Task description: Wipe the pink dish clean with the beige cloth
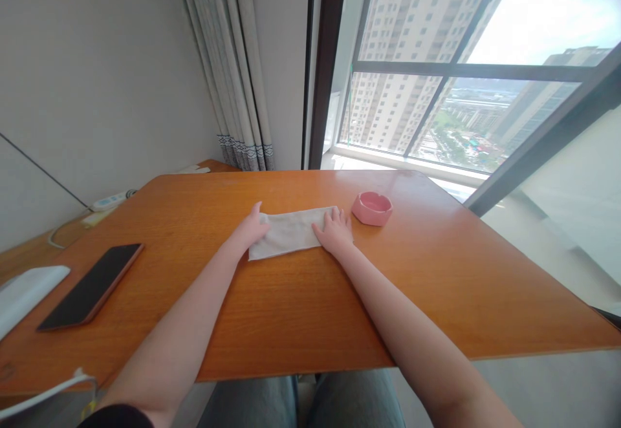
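A folded white cloth [290, 231] lies flat on the wooden table as a long strip, slightly tilted up toward the right. At its left end rests my left hand [251, 227], fingers pointing away from me and thumb spread onto the cloth. My right hand [336, 231] lies on the opposite end with its fingers spread, covering that corner. Both hands are open and touch the cloth. Just beyond my right hand stands a pink ashtray-like dish [372, 209] with a notched rim, apart from the cloth.
The wooden table [301, 311] has a near edge above my knees. A dark tablet or large phone [92, 286] lies on the left beside a white object [29, 292]. A white cable [53, 389] sits at the near left corner, and a power strip [109, 202] lies farther back.
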### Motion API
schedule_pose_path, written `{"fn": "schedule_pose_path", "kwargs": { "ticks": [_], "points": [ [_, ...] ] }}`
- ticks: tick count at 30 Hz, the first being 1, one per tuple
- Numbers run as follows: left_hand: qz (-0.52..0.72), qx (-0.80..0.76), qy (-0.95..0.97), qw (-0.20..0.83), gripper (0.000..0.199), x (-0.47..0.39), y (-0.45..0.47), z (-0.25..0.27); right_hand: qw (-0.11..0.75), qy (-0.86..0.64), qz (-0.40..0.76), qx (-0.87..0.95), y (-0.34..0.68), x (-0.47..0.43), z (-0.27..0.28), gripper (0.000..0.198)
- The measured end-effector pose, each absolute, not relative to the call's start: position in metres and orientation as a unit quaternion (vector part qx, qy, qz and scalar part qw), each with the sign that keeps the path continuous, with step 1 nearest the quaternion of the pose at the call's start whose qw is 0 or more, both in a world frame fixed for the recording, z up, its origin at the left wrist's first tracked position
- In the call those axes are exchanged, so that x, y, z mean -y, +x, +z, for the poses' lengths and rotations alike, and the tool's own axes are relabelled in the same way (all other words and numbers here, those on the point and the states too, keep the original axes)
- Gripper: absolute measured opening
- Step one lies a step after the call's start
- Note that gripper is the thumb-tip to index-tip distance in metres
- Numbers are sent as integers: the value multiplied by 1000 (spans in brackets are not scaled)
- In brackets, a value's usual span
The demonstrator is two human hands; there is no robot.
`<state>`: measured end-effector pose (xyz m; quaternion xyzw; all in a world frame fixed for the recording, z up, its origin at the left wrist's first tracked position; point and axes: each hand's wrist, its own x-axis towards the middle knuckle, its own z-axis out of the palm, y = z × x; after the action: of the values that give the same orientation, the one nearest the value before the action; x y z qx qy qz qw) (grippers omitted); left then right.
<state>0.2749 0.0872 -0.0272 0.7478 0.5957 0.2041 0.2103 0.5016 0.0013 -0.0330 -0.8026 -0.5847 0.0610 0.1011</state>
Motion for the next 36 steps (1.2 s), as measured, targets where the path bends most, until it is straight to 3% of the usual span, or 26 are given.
{"fn": "schedule_pose_path", "kwargs": {
  "ticks": [8,13,18,23,31,36],
  "points": [
    [185,-588,763,197,86,-79,279,-27,102,-831,38,545,506,-2,-36,67],
    [361,-639,650,198,72,-99,258,-30,132,-758,20,638,506,0,-31,39],
    [575,-600,408,378,51,-111,254,-28,141,-728,53,669,503,1,-28,34],
    [638,-539,371,405,31,-88,291,-27,146,-720,64,676,501,1,-28,36],
    [549,-402,662,316,11,-42,342,-22,160,-684,85,707,489,-1,-31,39],
    [486,-402,711,311,10,-33,350,-27,195,-640,102,736,481,2,-30,37]
  ]
}}
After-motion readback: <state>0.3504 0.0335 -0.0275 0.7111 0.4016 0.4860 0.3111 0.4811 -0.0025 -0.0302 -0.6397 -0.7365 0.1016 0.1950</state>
